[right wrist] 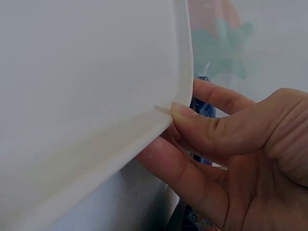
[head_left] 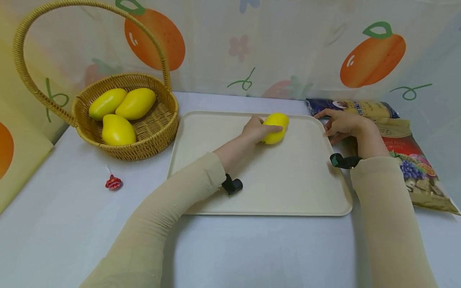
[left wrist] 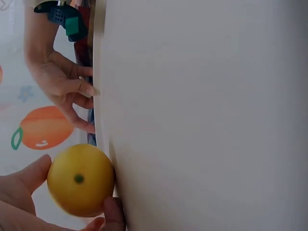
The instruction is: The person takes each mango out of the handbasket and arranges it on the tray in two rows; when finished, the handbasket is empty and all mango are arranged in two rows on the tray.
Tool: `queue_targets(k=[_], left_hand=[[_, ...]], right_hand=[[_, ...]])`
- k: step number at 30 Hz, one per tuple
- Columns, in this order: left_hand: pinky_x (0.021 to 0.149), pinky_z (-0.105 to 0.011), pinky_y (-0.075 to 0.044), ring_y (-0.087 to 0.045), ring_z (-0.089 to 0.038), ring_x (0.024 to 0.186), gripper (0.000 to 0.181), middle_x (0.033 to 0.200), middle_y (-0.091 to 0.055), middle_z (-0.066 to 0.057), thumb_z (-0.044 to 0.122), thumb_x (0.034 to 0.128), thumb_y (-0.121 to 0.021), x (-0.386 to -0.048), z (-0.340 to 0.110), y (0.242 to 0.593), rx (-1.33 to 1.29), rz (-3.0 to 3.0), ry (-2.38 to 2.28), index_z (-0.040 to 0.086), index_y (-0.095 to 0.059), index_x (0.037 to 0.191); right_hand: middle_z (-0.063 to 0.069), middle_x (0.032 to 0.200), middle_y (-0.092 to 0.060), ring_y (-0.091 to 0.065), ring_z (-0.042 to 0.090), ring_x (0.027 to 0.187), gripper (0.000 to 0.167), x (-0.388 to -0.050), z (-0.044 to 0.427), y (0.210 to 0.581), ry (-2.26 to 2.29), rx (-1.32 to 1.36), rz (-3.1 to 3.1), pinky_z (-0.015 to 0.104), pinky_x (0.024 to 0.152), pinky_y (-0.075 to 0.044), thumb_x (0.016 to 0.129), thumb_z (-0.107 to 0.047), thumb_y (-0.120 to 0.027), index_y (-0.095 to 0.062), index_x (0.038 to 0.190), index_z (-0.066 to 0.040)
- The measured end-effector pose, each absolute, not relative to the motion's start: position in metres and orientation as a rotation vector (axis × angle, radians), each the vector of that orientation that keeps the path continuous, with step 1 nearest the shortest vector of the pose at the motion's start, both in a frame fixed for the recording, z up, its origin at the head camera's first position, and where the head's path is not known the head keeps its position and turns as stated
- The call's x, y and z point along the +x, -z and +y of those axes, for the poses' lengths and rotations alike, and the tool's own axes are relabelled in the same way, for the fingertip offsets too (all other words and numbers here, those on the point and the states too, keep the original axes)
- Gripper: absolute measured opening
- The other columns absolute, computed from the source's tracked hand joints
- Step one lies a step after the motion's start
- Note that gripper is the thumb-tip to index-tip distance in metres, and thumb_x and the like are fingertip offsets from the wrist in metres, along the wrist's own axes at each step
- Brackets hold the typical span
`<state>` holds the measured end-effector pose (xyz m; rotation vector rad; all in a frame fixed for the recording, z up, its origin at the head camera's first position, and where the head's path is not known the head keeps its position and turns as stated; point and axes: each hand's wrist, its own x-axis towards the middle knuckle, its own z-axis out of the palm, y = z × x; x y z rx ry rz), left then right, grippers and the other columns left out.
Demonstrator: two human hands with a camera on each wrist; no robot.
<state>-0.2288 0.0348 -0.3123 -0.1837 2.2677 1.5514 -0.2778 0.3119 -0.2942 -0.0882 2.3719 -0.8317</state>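
Observation:
My left hand (head_left: 256,130) grips a yellow mango (head_left: 276,129) over the far part of a cream tray (head_left: 288,180). In the left wrist view the mango (left wrist: 79,179) sits between thumb and fingers, its green stem spot facing the camera. At the tray's far right corner, my right hand (head_left: 343,125) pinches the rim. The right wrist view has the thumb of that hand (right wrist: 245,159) on the tray's edge (right wrist: 184,72), with other fingers beneath and beside it.
Left of the tray stands a wicker basket (head_left: 158,140) with a tall handle, holding several-toned yellow mangoes (head_left: 119,130). A red-wrapped lollipop (head_left: 114,183) lies in front of it. Right of the tray are a blue-and-gold packet (head_left: 371,108) and a large candy bag (head_left: 414,164). A printed curtain (head_left: 288,48) hangs behind.

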Motion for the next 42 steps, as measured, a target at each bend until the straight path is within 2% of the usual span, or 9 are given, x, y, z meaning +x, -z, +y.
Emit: queue_targets(k=[4, 6, 10, 14, 23, 35, 37, 40, 42], left_hand=[[0.081, -0.023, -0.046, -0.051, -0.020, 0.111, 0.078, 0.141, -0.050, -0.009, 0.046, 0.0857, -0.073, -0.228, 0.032, 0.312, -0.070, 2.352, -1.405, 0.012, -0.034, 0.144], [0.076, -0.021, -0.049, -0.054, -0.020, 0.107, 0.082, 0.142, -0.049, -0.010, 0.048, 0.0854, -0.073, -0.227, 0.031, 0.311, -0.037, 2.353, -1.384, 0.016, -0.030, 0.148], [0.060, -0.022, -0.056, -0.061, -0.017, 0.081, 0.083, 0.132, -0.052, -0.011, 0.048, 0.0852, -0.073, -0.224, 0.032, 0.312, -0.026, 2.304, -1.394, 0.023, -0.027, 0.149], [0.053, -0.023, -0.056, -0.059, -0.015, 0.061, 0.081, 0.122, -0.054, -0.012, 0.050, 0.0868, -0.070, -0.221, 0.032, 0.312, -0.027, 2.287, -1.394, 0.020, -0.027, 0.148], [0.051, -0.022, -0.055, -0.057, -0.014, 0.050, 0.078, 0.104, -0.053, -0.010, 0.056, 0.0888, -0.064, -0.218, 0.033, 0.312, 0.002, 2.328, -1.303, 0.007, -0.032, 0.140], [0.053, -0.023, -0.056, -0.059, -0.015, 0.048, 0.067, 0.082, -0.059, -0.008, 0.061, 0.0908, -0.057, -0.218, 0.027, 0.307, 0.036, 2.361, -1.229, 0.005, -0.043, 0.124], [0.054, -0.021, -0.054, -0.058, -0.015, 0.049, 0.071, 0.080, -0.059, -0.007, 0.063, 0.0916, -0.054, -0.219, 0.024, 0.304, 0.036, 2.404, -1.185, 0.003, -0.041, 0.128], [0.058, -0.021, -0.051, -0.062, -0.018, 0.054, 0.084, 0.081, -0.059, -0.006, 0.066, 0.0920, -0.051, -0.221, 0.019, 0.298, 0.028, 2.488, -1.109, 0.000, -0.032, 0.141], [0.066, -0.023, -0.050, -0.067, -0.020, 0.061, 0.093, 0.097, -0.062, -0.008, 0.068, 0.0915, -0.049, -0.222, 0.015, 0.292, 0.028, 2.532, -1.068, 0.000, -0.022, 0.149]], right_hand=[[0.016, 0.107, -0.048, -0.059, 0.021, 0.084, 0.068, -0.278, 0.311, 0.293, 0.827, -0.085, 2.372, 0.032, 0.074, -0.061, 0.094, 0.001, -0.060, -0.025, 0.151, -0.011], [0.016, 0.107, -0.048, -0.059, 0.021, 0.083, 0.068, -0.279, 0.312, 0.293, 0.826, -0.085, 2.371, 0.032, 0.074, -0.061, 0.094, 0.001, -0.060, -0.025, 0.151, -0.012], [0.016, 0.107, -0.048, -0.060, 0.021, 0.081, 0.068, -0.279, 0.312, 0.293, 0.827, -0.087, 2.370, 0.033, 0.073, -0.061, 0.094, 0.002, -0.059, -0.025, 0.151, -0.011], [0.016, 0.107, -0.048, -0.060, 0.020, 0.082, 0.068, -0.279, 0.312, 0.293, 0.829, -0.088, 2.372, 0.032, 0.073, -0.061, 0.094, 0.002, -0.058, -0.025, 0.151, -0.011], [0.016, 0.107, -0.048, -0.058, 0.021, 0.085, 0.067, -0.278, 0.311, 0.293, 0.826, -0.088, 2.373, 0.032, 0.074, -0.061, 0.094, 0.003, -0.058, -0.025, 0.151, -0.011], [0.015, 0.108, -0.048, -0.057, 0.022, 0.086, 0.068, -0.278, 0.312, 0.294, 0.818, -0.076, 2.374, 0.031, 0.074, -0.061, 0.094, 0.001, -0.059, -0.025, 0.152, -0.013], [0.015, 0.108, -0.048, -0.057, 0.022, 0.087, 0.068, -0.278, 0.312, 0.294, 0.821, -0.072, 2.372, 0.031, 0.075, -0.060, 0.094, 0.001, -0.059, -0.025, 0.152, -0.013], [0.016, 0.108, -0.048, -0.057, 0.022, 0.086, 0.068, -0.277, 0.312, 0.294, 0.824, -0.068, 2.369, 0.031, 0.074, -0.060, 0.094, 0.001, -0.059, -0.025, 0.152, -0.013], [0.016, 0.109, -0.048, -0.058, 0.022, 0.086, 0.068, -0.277, 0.312, 0.294, 0.824, -0.064, 2.369, 0.031, 0.074, -0.060, 0.094, 0.001, -0.058, -0.025, 0.152, -0.013]])
